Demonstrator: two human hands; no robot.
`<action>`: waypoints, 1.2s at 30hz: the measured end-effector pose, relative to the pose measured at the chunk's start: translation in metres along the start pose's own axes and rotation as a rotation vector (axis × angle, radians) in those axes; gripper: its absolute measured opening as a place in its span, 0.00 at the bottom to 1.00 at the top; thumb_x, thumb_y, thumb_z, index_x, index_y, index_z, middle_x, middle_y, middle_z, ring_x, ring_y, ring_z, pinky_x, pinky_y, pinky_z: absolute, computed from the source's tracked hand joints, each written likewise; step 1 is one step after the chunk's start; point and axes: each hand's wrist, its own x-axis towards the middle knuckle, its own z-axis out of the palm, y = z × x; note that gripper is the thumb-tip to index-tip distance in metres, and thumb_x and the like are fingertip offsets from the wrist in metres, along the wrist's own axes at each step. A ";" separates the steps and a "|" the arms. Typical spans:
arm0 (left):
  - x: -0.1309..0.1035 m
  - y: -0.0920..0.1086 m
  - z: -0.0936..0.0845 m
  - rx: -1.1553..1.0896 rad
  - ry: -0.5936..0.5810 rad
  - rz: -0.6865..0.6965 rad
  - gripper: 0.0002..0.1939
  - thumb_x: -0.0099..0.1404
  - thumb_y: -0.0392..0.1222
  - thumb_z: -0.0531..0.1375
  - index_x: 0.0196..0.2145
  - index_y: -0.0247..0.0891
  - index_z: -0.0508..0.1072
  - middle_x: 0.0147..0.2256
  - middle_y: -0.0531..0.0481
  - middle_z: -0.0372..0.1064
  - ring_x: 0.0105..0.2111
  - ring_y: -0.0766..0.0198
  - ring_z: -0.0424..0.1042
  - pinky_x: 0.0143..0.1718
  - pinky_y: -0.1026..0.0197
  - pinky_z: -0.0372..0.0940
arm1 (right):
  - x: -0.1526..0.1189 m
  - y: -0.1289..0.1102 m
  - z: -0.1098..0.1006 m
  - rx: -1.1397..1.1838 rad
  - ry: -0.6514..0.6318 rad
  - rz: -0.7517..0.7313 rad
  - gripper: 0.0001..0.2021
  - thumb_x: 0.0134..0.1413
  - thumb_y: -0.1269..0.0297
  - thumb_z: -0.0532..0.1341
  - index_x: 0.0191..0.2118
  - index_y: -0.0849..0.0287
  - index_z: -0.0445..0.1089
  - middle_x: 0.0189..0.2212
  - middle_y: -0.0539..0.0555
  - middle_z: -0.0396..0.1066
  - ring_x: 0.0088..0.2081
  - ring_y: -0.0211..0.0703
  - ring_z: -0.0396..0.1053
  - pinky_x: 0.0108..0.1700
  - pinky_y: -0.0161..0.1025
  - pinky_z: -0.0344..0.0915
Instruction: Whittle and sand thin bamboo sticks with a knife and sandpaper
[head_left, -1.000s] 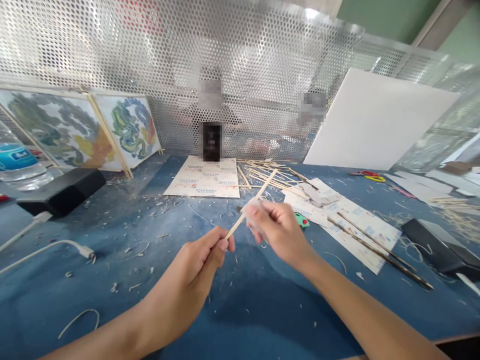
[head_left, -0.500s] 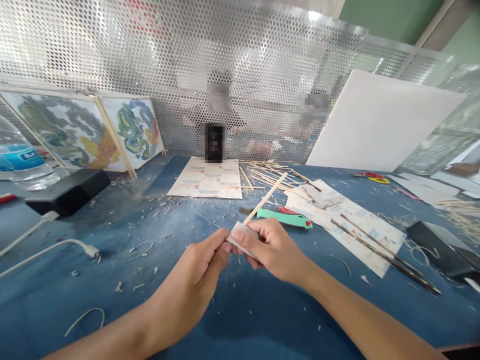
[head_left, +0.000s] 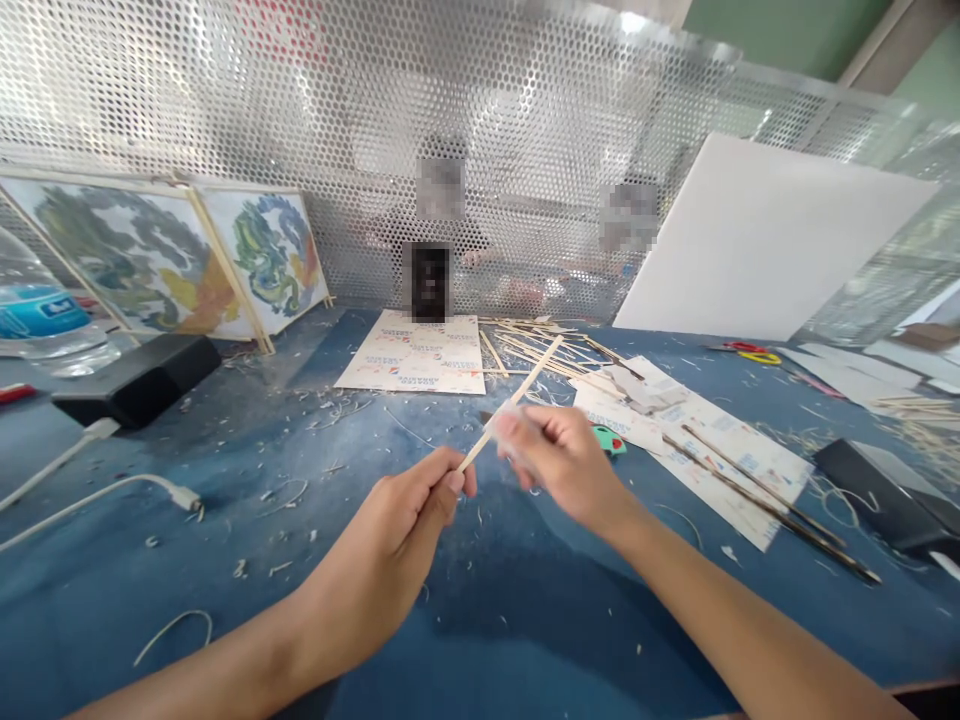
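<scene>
The thin wooden stick (head_left: pixel 527 382) looked light and fairly stiff, though slim enough to snap if bent hard; its dry, bare wood probably offered decent grip, with splinters the likelier nuisance. The lower end seemed the right place to hold it — the rest of its length stayed free. There the left hand (head_left: pixel 412 520) had thumb and fingers closed around it. The right hand (head_left: pixel 570 455) was curled shut around a pale piece (head_left: pixel 512 412) (perhaps abrasive paper; blur hid its edges), at the stick's middle, touching or just beside it, I couldn't tell which. The stick slanted above the middle of the blue table (head_left: pixel 540 640), lower end toward the near edge, free tip toward the far edge. It looked straight, narrow and pale cream — no break showed.
</scene>
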 end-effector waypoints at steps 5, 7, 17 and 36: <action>-0.003 0.003 0.000 -0.032 -0.013 -0.039 0.17 0.76 0.54 0.44 0.38 0.42 0.64 0.23 0.60 0.46 0.21 0.67 0.48 0.22 0.65 0.49 | 0.002 0.002 -0.003 0.056 0.126 -0.025 0.22 0.65 0.48 0.58 0.25 0.58 0.69 0.14 0.45 0.63 0.17 0.32 0.59 0.22 0.34 0.55; -0.003 0.002 0.000 -0.036 -0.017 -0.032 0.17 0.76 0.53 0.45 0.37 0.42 0.65 0.24 0.59 0.48 0.21 0.67 0.48 0.22 0.65 0.49 | -0.003 0.000 0.004 0.016 -0.076 0.017 0.21 0.65 0.48 0.58 0.27 0.58 0.70 0.15 0.46 0.64 0.18 0.32 0.59 0.23 0.34 0.56; -0.002 0.003 -0.001 -0.049 0.004 -0.040 0.18 0.75 0.55 0.44 0.38 0.42 0.65 0.23 0.60 0.46 0.20 0.68 0.48 0.21 0.66 0.49 | -0.003 0.000 0.004 0.038 0.042 -0.015 0.21 0.66 0.49 0.58 0.26 0.58 0.69 0.14 0.45 0.63 0.17 0.32 0.59 0.22 0.34 0.55; 0.003 -0.007 0.000 -0.474 0.042 -0.118 0.16 0.74 0.56 0.51 0.36 0.41 0.64 0.22 0.61 0.43 0.20 0.71 0.40 0.18 0.68 0.43 | -0.009 -0.001 0.013 -0.244 -0.110 -0.099 0.20 0.68 0.51 0.54 0.29 0.58 0.70 0.18 0.46 0.64 0.20 0.34 0.59 0.24 0.35 0.54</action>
